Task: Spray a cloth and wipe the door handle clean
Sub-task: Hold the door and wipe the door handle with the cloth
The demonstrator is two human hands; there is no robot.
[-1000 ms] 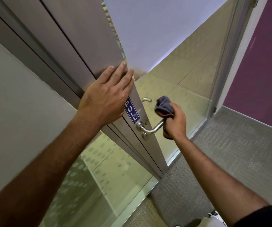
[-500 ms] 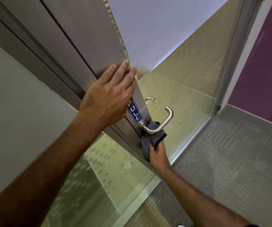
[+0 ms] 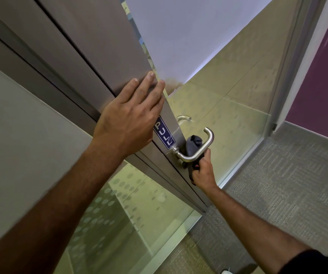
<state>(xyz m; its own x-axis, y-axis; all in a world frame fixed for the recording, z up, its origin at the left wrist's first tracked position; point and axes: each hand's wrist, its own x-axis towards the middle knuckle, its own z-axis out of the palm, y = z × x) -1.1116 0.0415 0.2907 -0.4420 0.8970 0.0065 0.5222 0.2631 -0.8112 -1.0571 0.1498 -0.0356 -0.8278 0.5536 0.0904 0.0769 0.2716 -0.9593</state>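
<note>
Right hand fingers clenched on cloth, bunched just above them behind the handle. Left hand flat, fingers together, steadying door. Risks: cloth snags on lever; door swings if the brace slackens.

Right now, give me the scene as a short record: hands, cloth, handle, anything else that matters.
left hand: open, flat on the door edge, above the PULL sign
right hand: gripping the cloth from below the handle
cloth: dark grey, bunched, threaded behind the lever, touching it
door handle: metal lever, upturned end, uncovered on its front face
second handle: on the far side of the door, untouched
spray bottle: not in view
</note>
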